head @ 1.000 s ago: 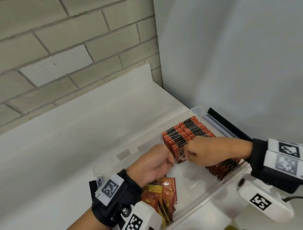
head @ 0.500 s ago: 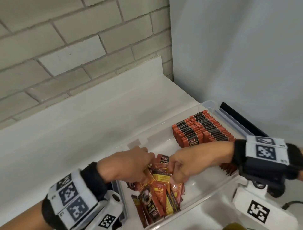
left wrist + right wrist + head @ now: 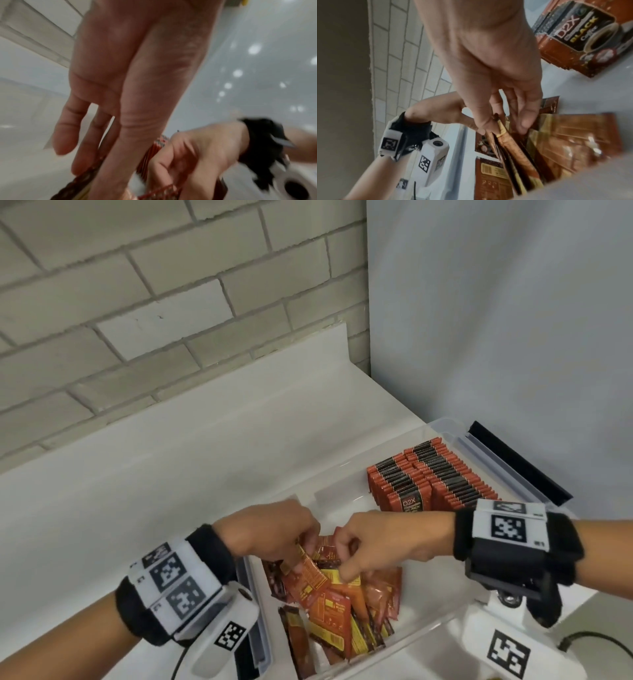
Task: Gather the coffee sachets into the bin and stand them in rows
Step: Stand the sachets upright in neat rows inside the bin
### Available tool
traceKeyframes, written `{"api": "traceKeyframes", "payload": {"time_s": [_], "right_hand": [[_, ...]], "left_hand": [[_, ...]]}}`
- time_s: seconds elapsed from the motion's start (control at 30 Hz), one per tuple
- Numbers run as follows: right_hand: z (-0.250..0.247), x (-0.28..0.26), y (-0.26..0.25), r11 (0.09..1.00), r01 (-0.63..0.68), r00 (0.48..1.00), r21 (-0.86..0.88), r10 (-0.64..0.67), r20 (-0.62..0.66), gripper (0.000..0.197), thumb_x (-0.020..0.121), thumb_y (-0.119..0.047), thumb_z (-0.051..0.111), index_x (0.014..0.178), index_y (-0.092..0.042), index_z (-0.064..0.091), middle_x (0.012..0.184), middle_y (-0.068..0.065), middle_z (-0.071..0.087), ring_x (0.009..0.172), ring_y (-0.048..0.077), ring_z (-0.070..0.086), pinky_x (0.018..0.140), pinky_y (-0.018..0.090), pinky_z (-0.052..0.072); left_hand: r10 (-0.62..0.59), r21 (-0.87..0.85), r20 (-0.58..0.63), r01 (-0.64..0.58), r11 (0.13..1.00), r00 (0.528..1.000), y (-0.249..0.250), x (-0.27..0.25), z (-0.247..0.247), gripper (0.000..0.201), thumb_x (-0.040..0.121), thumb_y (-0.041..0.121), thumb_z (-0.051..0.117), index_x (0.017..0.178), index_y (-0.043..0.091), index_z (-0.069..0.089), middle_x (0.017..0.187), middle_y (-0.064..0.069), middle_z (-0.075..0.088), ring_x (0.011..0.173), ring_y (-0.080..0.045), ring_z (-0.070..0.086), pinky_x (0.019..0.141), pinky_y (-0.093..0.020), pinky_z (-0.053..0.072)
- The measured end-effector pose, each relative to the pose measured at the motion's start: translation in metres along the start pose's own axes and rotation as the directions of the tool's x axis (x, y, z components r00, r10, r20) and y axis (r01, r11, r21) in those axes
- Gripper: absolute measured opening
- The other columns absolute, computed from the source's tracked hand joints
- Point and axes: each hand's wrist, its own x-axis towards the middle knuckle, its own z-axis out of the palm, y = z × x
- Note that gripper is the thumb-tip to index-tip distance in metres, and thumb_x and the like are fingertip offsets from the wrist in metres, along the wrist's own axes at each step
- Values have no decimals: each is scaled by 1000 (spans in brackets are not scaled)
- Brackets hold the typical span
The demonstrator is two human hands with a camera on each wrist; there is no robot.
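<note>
— Looking into the clear bin [image 3: 442, 424], where are the coffee sachets?
— Two lots. Standing sachets [image 3: 431, 474] fill the far right end in tight rows, upright, black top bands showing; the front one reads "D2X Black Coffee" in the right wrist view. The rest lie as a loose heap [image 3: 339, 607] at the near left end, flat and overlapping every way.
— And the hands?
— Both are down over the heap, knuckles almost meeting. The right hand [image 3: 383, 539] has its thumb and fingers curled, pinching the top edges of a few sachets [image 3: 506, 143] bunched together on edge. The left hand [image 3: 270, 529] is also curled into the heap, fingertips on an orange sachet [image 3: 308, 571] — it seems to pinch it, though its own wrist view is blurred.
— What carries the bin?
— A white bench [image 3: 171, 474], set in a corner: pale brick wall [image 3: 137, 302] behind, plain grey panel [image 3: 496, 320] to the right.
</note>
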Motion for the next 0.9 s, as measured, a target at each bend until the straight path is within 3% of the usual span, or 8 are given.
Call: {"api": "traceKeyframes", "payload": {"time_s": [0.1, 0.23, 0.3, 0.4, 0.5, 0.6, 0.73, 0.9], "right_hand": [[-8, -9, 1, 985, 75, 996, 156, -68, -50, 24, 82, -16, 69, 65, -20, 53, 60, -7, 50, 59, 7, 46, 59, 19, 38], [-25, -18, 1, 881, 187, 979, 434, -133, -152, 16, 89, -13, 64, 78, -14, 53, 70, -2, 65, 71, 10, 65, 68, 20, 52], [-33, -21, -3, 735, 243, 964, 633, -110, -243, 10, 92, -15, 59, 94, -8, 53, 85, 5, 69, 87, 19, 71, 80, 28, 57], [-44, -21, -11, 497, 345, 927, 796, -45, -373, 24, 97, -20, 52, 116, -6, 46, 100, 12, 68, 86, 17, 71, 78, 32, 59], [-52, -17, -16, 401, 427, 899, 811, -94, -427, 45, 94, -39, 52, 127, -14, 37, 116, 11, 63, 99, 18, 69, 85, 42, 57], [-62, -12, -16, 469, 489, 862, 736, -133, -488, 59, 84, -33, 65, 130, -20, 31, 115, 6, 64, 99, 15, 69, 82, 34, 58], [-84, -5, -10, 563, 579, 778, 590, -164, -607, 58, 84, -7, 69, 128, -16, 32, 113, 8, 64, 97, 18, 68, 78, 29, 58], [-99, 5, -3, 643, 675, 664, 361, -316, -678, 38, 86, -16, 67, 121, -17, 51, 103, 2, 69, 93, 15, 68, 77, 25, 54]], "left_hand": [[73, -182, 17, -69, 981, 997, -10, -10, -19, 18, 85, 31, 72, 100, 24, 65, 98, 7, 67, 89, -6, 60, 76, -15, 44], [114, -399, -118, -152, 904, 987, -24, -21, -41, 9, 88, 28, 69, 94, 29, 63, 87, 12, 68, 81, -1, 60, 75, -14, 42], [76, -569, -208, -184, 802, 975, -29, -23, -48, 10, 91, 23, 65, 102, 24, 63, 88, 7, 68, 82, -8, 61, 78, -21, 46], [-26, -794, -299, -233, 562, 954, -30, -19, -55, 15, 95, 14, 56, 110, 13, 59, 86, 1, 67, 78, -10, 62, 69, -22, 50], [-114, -864, -368, -294, 408, 923, -22, -7, -60, 14, 97, 12, 52, 111, 11, 55, 94, -6, 64, 84, -15, 64, 72, -27, 54], [-197, -878, -430, -356, 321, 881, -14, 7, -67, 14, 98, 10, 50, 111, 7, 51, 101, -13, 62, 89, -21, 63, 85, -36, 54], [-218, -899, -437, -420, 121, 873, -14, 20, -80, 7, 94, 3, 53, 98, 9, 51, 93, -12, 61, 82, -19, 64, 76, -33, 56], [-31, -904, -414, -415, -104, 910, -10, 35, -85, 22, 86, -1, 51, 107, 0, 59, 107, -24, 66, 99, -38, 66, 86, -50, 56]]}}
